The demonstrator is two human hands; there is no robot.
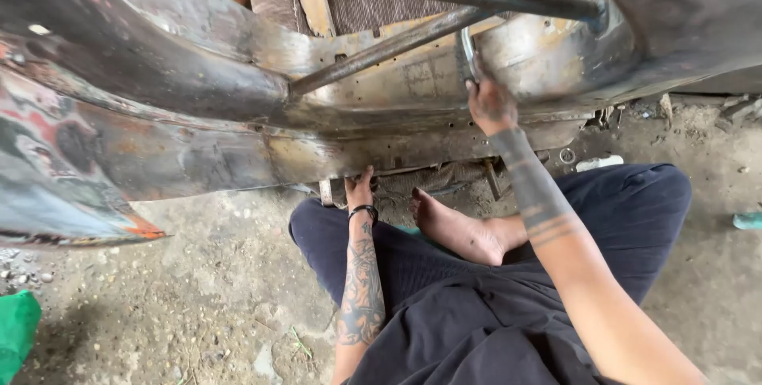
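Rusty metal body panel (381, 143) under both hands (429, 147)

Both forearms are bare and tattooed: dense dark patterning on the left, stacked bands on the right. A black bracelet (363, 211) circles the left wrist. Loose dark navy trousers (492, 306) cover the legs, and one foot (456, 230) is bare.

Rusty brown metal frame (238, 139), dark navy trousers (476, 306), green cloth (16, 329).
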